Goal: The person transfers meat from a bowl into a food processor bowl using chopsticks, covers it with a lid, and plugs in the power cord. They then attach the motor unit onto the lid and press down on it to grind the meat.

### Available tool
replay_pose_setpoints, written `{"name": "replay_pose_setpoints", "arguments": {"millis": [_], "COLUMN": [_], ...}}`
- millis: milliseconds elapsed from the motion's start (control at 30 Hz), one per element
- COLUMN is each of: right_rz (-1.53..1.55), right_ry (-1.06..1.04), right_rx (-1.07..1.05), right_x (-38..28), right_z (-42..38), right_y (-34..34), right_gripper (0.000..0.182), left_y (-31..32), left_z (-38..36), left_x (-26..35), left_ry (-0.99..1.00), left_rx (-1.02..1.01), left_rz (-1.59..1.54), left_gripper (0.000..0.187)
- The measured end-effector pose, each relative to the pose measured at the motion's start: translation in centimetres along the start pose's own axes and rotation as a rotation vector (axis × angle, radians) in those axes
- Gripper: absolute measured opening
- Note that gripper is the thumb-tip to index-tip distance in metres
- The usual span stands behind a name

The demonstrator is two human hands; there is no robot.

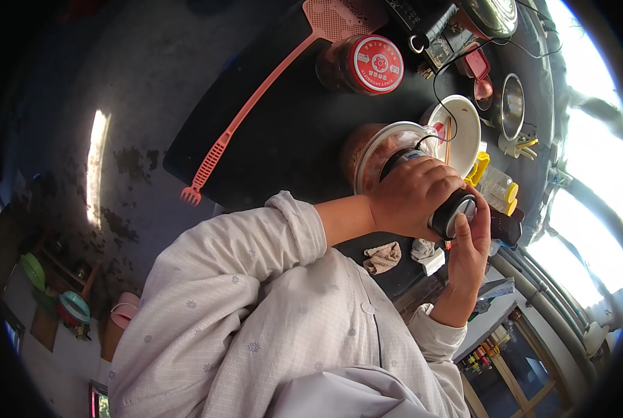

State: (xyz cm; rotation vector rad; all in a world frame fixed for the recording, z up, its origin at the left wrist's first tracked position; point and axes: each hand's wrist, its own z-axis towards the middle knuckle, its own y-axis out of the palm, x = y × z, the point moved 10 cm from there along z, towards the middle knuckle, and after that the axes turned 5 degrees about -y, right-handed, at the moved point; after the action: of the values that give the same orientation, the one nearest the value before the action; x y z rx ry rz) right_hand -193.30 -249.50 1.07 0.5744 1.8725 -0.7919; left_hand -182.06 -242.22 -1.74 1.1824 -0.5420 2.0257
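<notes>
A dark cylindrical device with a thin black cord is tilted over a round white-rimmed container with reddish contents. My left hand is wrapped round the device's middle, its back towards the camera. At the device's near end my right hand grips it, the thumb pressed on the round end face. The device's far end lies over the container's rim, partly hidden by my left hand. A white bowl with chopsticks in it is just beyond.
On the dark table are a pink fly swatter and a red-lidded jar. Metal bowls and yellow-capped containers stand at the right. A brown cloth lies near the table's front edge.
</notes>
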Motion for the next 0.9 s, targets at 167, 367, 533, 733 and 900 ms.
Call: {"name": "replay_pose_setpoints", "arguments": {"millis": [167, 367, 533, 733, 900], "right_rz": [0.011, 0.014, -0.045, -0.029, -0.013], "right_ry": [0.016, 0.003, -0.027, -0.024, -0.023], "right_rx": [0.016, 0.006, -0.006, 0.002, 0.002], "right_x": [0.14, -0.02, -0.13, -0.06, 0.1], "right_z": [-0.08, -0.01, 0.05, 0.03, 0.06], "right_y": [-0.13, 0.07, 0.04, -0.03, -0.18], "right_gripper": [0.051, 0.051, 0.051, 0.051, 0.051], "left_y": [0.05, 0.03, -0.03, 0.05, 0.15], "left_z": [0.01, -0.01, 0.05, 0.06, 0.0], "left_x": [0.01, -0.01, 0.07, 0.0, -0.05], "left_ry": [0.006, 0.007, 0.003, -0.004, -0.003], "left_rx": [0.0, -0.003, -0.012, -0.018, -0.012], "left_rz": [0.002, -0.003, -0.009, -0.005, -0.008], "left_gripper": [0.082, 0.083, 0.085, 0.085, 0.084]}}
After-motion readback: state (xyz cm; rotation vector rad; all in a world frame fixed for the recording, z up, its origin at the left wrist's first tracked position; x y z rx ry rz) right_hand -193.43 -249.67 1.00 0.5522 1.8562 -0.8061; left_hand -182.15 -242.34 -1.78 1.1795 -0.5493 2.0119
